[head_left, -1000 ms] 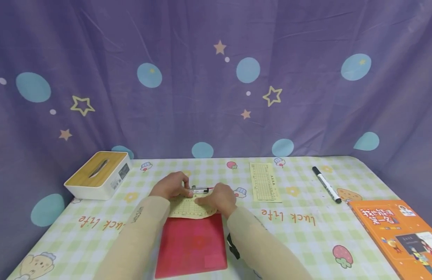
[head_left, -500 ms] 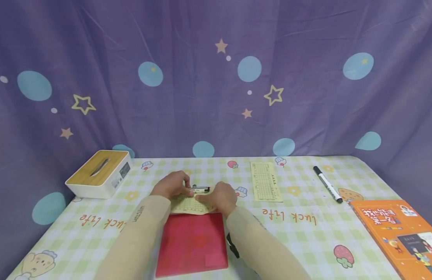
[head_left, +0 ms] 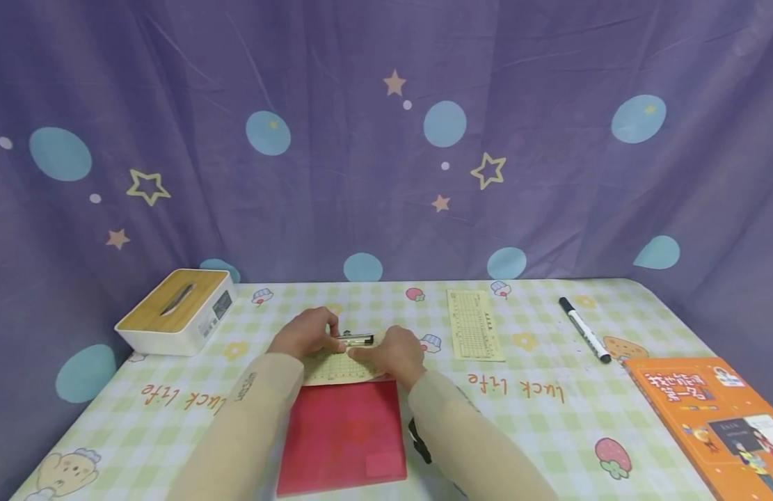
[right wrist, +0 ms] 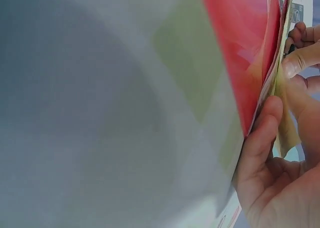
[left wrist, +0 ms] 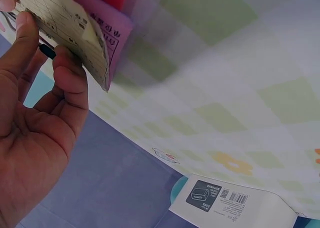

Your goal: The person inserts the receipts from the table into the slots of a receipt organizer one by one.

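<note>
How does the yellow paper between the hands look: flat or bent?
Bent: in the left wrist view the yellow paper curves along its outer edge, and in the right wrist view a flap turns away.

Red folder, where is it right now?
In the head view, the red folder is at the bottom, slightly left of centre, between the left sleeve and right sleeve, just below the yellow printed paper.

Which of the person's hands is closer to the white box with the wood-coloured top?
Left. The left hand is to the right of the white box with the wood-coloured top, with a gap between; the right hand is farther right, beyond the left one.
</note>
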`<state>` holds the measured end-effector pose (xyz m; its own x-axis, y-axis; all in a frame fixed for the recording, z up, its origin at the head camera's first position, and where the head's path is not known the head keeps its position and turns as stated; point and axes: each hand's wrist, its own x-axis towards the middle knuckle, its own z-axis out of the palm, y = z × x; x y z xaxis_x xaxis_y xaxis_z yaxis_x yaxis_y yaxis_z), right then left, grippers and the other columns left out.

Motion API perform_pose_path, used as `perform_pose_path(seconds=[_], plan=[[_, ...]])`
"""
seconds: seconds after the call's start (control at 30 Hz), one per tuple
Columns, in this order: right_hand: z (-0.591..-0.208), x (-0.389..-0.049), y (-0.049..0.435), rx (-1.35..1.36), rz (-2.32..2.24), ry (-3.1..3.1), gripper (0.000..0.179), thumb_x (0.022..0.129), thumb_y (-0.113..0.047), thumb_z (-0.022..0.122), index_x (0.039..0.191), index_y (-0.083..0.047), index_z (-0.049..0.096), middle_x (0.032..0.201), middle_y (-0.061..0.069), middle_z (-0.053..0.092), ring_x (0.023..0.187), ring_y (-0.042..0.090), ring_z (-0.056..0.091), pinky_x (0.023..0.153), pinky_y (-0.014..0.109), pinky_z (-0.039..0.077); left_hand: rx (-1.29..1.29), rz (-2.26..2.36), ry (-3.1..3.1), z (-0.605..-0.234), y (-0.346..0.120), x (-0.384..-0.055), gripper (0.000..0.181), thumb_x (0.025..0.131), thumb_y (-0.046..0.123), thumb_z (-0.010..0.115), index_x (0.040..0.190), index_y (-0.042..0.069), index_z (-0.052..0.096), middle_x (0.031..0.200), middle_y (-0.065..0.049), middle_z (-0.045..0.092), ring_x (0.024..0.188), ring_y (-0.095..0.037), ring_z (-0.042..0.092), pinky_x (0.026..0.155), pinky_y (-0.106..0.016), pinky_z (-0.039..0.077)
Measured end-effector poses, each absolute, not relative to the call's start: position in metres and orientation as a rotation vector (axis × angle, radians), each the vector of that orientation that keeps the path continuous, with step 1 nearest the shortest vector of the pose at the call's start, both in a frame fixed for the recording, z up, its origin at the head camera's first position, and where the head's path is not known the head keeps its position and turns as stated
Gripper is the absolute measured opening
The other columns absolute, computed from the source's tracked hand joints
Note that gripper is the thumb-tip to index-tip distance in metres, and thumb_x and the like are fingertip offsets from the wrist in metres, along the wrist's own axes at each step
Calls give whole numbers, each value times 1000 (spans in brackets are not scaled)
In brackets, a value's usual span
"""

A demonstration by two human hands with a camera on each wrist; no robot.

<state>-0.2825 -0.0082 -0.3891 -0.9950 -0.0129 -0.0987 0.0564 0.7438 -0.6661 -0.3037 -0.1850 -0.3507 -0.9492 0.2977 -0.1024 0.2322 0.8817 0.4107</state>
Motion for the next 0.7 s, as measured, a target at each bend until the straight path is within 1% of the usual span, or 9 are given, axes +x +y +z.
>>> perform_pose_path(seconds=[0.2,0.37,0.53,0.7], plan=[[-395,-285,-9,24,-1083,2855,56,73,-49,89,65,-11,49,63,1,43,62,18,43,58,33,36,421,620,2893,-352,-185,-304,21,81,14,86,77,7,67,77,-4,58,69,-18,51,66,-33,44],[-399,-285,-12,7,-1085,2880,57,72,-51,89,63,-12,49,61,0,41,60,17,43,57,33,36,408,609,2880,-351,-186,-305,18,81,13,86,76,8,69,76,-2,59,69,-16,49,65,-30,43],[-398,-284,-14,-5,-1095,2891,59,72,-52,89,62,-12,46,60,-1,38,59,17,41,55,33,35,381,601,2852,-347,-185,-307,18,81,11,85,74,7,70,70,0,56,65,-15,47,61,-28,41],[-398,-283,-13,-9,-1074,2918,57,72,-52,88,61,-13,48,59,-1,39,59,16,42,55,33,36,387,595,2845,-345,-183,-309,18,82,11,85,75,6,70,70,-1,56,64,-15,46,61,-28,40]])
